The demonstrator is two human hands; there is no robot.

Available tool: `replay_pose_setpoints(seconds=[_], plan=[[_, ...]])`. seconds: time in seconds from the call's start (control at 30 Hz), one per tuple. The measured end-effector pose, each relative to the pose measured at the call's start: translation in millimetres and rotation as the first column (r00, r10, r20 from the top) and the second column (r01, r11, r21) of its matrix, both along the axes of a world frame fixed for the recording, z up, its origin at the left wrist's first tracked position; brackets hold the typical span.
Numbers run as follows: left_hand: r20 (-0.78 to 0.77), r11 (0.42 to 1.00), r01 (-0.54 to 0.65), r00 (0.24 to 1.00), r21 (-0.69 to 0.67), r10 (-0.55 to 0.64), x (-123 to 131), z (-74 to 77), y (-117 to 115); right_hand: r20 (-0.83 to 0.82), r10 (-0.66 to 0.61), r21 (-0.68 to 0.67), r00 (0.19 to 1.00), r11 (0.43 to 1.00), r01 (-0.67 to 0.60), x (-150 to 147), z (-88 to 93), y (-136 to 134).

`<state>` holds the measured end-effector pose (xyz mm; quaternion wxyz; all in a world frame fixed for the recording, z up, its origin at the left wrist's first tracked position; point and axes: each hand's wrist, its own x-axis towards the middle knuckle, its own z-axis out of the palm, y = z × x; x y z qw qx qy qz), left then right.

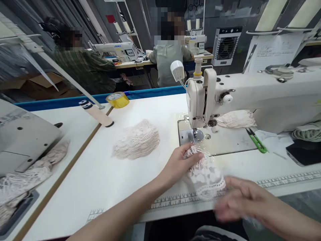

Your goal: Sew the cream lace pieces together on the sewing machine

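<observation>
My left hand pinches a piece of white lace between thumb and fingers, just in front of the sewing machine's needle area. The lace hangs down toward the table's front edge, over the printed ruler. At its lower right corner is my right hand, smeared by motion. Whether its fingers touch the lace I cannot make out. The sewing machine stands right behind, its needle above the metal plate. To the left of my left hand lies a stack of lace pieces.
Green thread snips and a dark phone lie at right. More lace rests under the machine arm. A thread cone and yellow tape roll are at back left. Two people sit at machines beyond the blue edge.
</observation>
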<state>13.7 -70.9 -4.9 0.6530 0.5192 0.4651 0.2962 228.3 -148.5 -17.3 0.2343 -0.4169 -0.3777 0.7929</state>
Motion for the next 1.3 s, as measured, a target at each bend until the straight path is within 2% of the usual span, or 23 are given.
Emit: replay_pose_setpoints(seconds=[0.03, 0.07, 0.1, 0.17, 0.2, 0.23, 0.33, 0.37, 0.5, 0.6, 0.67, 0.73, 0.8, 0.83, 0.9, 0.93, 1.0, 1.07, 1.17, 1.3], plan=[[-0.066, 0.995, 0.084, 0.994, 0.044, -0.081, -1.6, 2.6, 1.0, 0.039, 0.12, 0.022, 0.992, 0.992, -0.121, 2.6, 1.6, -3.3], [-0.127, 0.98, 0.18, 0.977, 0.081, -0.169, -2.5, 6.0, 1.6, 0.111, 0.183, 0.086, 0.977, 0.978, -0.193, 5.2, 4.1, -3.3], [-0.188, 0.956, 0.268, 0.952, 0.119, -0.243, -2.6, 9.9, 1.7, 0.209, 0.163, 0.186, 0.964, 0.961, -0.203, 7.4, 7.3, -0.1], [-0.309, 0.901, 0.387, 0.896, 0.198, -0.317, -1.0, 17.8, 0.4, 0.388, -0.068, 0.43, 0.919, 0.896, -0.115, 9.6, 13.4, 14.3], [-0.36, 0.878, 0.421, 0.875, 0.23, -0.325, 0.3, 21.1, -0.5, 0.408, -0.118, 0.479, 0.905, 0.872, -0.102, 9.2, 15.5, 24.2], [-0.4, 0.861, 0.443, 0.857, 0.248, -0.326, 1.5, 23.6, -1.2, 0.388, -0.068, 0.473, 0.919, 0.871, -0.136, 7.7, 16.5, 35.0], [-0.451, 0.852, 0.454, 0.838, 0.26, -0.308, 2.5, 25.3, 1.0, 0.236, 0.203, 0.355, 0.95, 0.892, -0.279, -2.6, 12.4, 67.2], [-0.462, 0.853, 0.447, 0.837, 0.269, -0.293, 1.5, 24.1, 3.5, 0.194, 0.235, 0.35, 0.952, 0.89, -0.291, -7.1, 9.3, 76.8], [-0.532, 0.863, 0.408, 0.822, 0.297, -0.205, -7.3, 15.5, 17.9, 0.197, 0.282, 0.415, 0.939, 0.844, -0.341, -21.9, -3.2, 105.8], [-0.537, 0.887, 0.373, 0.824, 0.273, -0.181, -13.1, 12.8, 26.4, 0.274, 0.264, 0.449, 0.925, 0.815, -0.366, -24.9, -1.8, 117.7], [-0.454, 0.916, 0.344, 0.863, 0.208, -0.221, -14.8, 17.4, 27.3, 0.277, 0.261, 0.43, 0.925, 0.827, -0.362, -24.0, 6.8, 119.3], [-0.256, 0.931, 0.363, 0.905, 0.049, -0.339, -15.6, 27.0, 23.7, 0.204, 0.322, 0.355, 0.925, 0.856, -0.376, -21.7, 19.5, 115.1], [-0.027, 0.886, 0.443, 0.892, -0.136, -0.45, -16.4, 37.3, 18.2, 0.087, 0.413, 0.236, 0.906, 0.876, -0.422, -18.6, 31.4, 107.4], [0.021, 0.859, 0.474, 0.877, -0.191, -0.48, -17.0, 40.7, 16.2, 0.038, 0.457, 0.177, 0.889, 0.872, -0.456, -17.0, 35.2, 103.7], [-0.051, 0.858, 0.473, 0.87, -0.199, -0.491, -18.7, 40.6, 15.8, 0.047, 0.493, 0.113, 0.869, 0.862, -0.495, -14.1, 35.2, 99.5], [-0.146, 0.878, 0.451, 0.869, -0.16, -0.473, -19.7, 37.0, 17.7, 0.112, 0.471, 0.127, 0.875, 0.867, -0.482, -13.0, 31.4, 99.7], [-0.352, 0.912, 0.409, 0.849, -0.033, -0.394, -21.6, 24.9, 24.8, 0.314, 0.349, 0.227, 0.883, 0.875, -0.427, -12.3, 18.3, 104.5], [-0.492, 0.905, 0.414, 0.812, 0.103, -0.316, -22.0, 12.3, 33.1, 0.441, 0.252, 0.32, 0.862, 0.853, -0.413, -13.1, 4.1, 112.6], [-0.62, 0.834, 0.472, 0.754, 0.286, -0.214, -18.2, 1.7, 40.2, 0.48, 0.186, 0.39, 0.857, 0.83, -0.398, -15.7, -6.6, 121.6], [-0.675, 0.728, 0.486, 0.737, 0.484, -0.043, -9.9, -5.1, 36.8, 0.46, 0.152, 0.43, 0.875, 0.824, -0.369, -19.0, -2.9, 122.0]])
